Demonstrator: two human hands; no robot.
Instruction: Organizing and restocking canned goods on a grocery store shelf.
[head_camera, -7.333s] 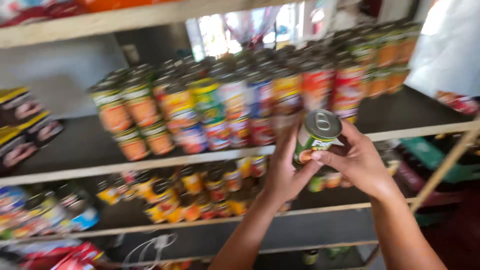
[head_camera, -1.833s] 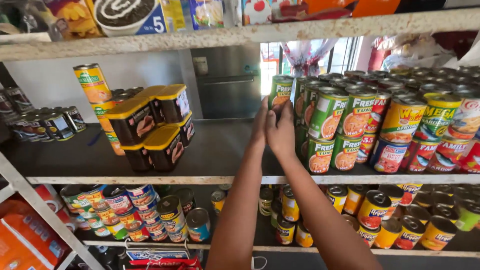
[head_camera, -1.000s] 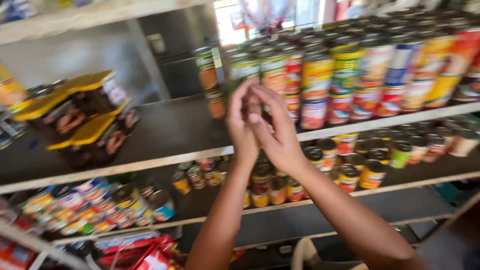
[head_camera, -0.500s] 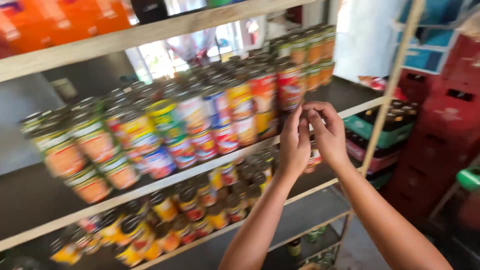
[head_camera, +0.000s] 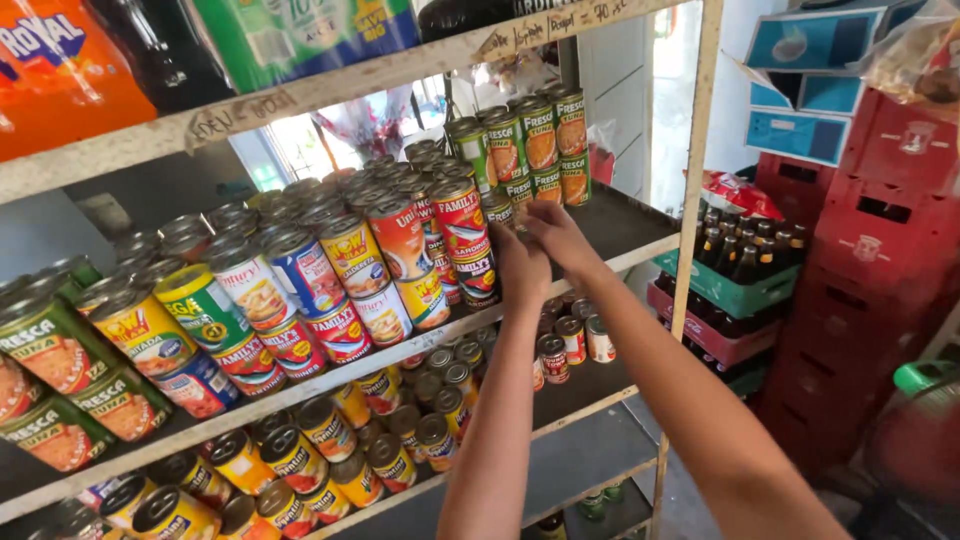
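- Both hands are up at the middle shelf (head_camera: 640, 243), at the right end of the packed cans (head_camera: 300, 270).
- Half a second ago the hands were pressed close together at the shelf's front edge. Now they sit a little deeper in, the left hand (head_camera: 520, 268) just below and in front of the right hand (head_camera: 562, 237).
- A few seconds back a green can with a silver top was carried between both hands. No such can shows in either grip now, so it looks set down among the rest, though that is a judgement.
- Left grip: fingers point up beside the red can (head_camera: 463, 228), touching or very near it. Whether they close on anything I cannot tell.
- Right grip: fingers reach toward the low can (head_camera: 497, 207) under the green cans (head_camera: 522, 148). The tips are hidden, so I cannot tell if it holds anything.
- The cans by the hands stand upright, stacked two high, with silver tops and bright red, yellow and green labels. The rows are tight, with bare shelf only at the far right.
- More cans (head_camera: 400, 440) fill the shelf below. Red crates (head_camera: 880, 250) and dark bottles (head_camera: 740, 255) stand well apart, on the right.
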